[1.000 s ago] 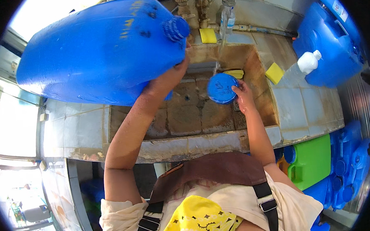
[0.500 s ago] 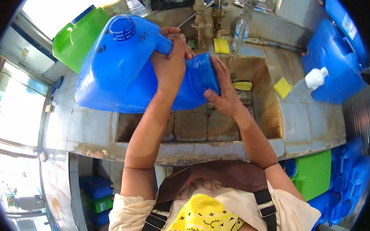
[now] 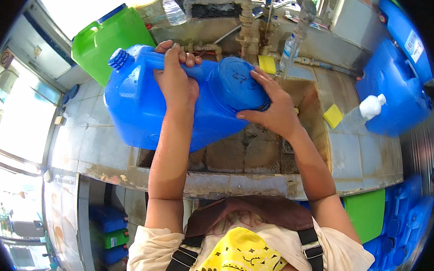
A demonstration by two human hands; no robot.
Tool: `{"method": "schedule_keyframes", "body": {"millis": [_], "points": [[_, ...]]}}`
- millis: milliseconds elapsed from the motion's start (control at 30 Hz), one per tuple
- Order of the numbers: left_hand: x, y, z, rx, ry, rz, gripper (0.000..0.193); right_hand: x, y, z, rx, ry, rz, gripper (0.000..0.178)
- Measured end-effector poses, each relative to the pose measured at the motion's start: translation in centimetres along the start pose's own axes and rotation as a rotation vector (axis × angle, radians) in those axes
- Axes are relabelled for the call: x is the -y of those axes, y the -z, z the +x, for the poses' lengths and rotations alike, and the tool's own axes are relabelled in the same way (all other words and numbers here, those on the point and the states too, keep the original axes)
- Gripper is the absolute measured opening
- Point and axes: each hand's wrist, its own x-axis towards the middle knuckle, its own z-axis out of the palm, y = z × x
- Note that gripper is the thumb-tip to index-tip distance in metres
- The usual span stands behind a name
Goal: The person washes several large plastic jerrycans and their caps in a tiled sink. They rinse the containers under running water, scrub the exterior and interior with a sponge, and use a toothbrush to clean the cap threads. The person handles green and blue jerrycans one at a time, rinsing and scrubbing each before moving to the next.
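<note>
A large blue water jug (image 3: 140,98) lies tilted over the tiled sink (image 3: 218,155). My left hand (image 3: 177,76) is wrapped round its moulded handle, fingers closed on the far side. At the jug's right end is a wide round blue cap (image 3: 238,82) with dark scrawled marks. My right hand (image 3: 274,102) grips this cap by its rim, thumb at the near edge and fingers on the far side. A smaller ridged blue cap (image 3: 119,59) sits at the jug's upper left. The jug hides much of the sink's left part.
Behind on the left stands a green jug (image 3: 104,43). Pipes (image 3: 246,24) and a tap (image 3: 305,16) rise behind the sink. Yellow sponges (image 3: 333,116) lie around the basin. To the right are a clear bottle with a white top (image 3: 371,107) and another blue jug (image 3: 390,85).
The jug has rolled and shifted so that its wide cap now faces up toward me. Both hands have stayed on it, the right one moving slightly right and nearer.
</note>
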Motion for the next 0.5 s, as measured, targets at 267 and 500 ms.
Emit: {"method": "schedule_keyframes", "body": {"millis": [267, 500], "points": [[-7.7, 2.7, 5.2, 0.023, 0.063, -0.147, 0.007, 1.4, 3.2, 5.3, 0.165, 0.143, 0.467, 0.019], [-18.6, 6.9, 12.0, -0.096, 0.188, 0.419, 0.051, 6.3, -6.1, 12.5, 0.125, -0.163, 1.566, 0.014]]}}
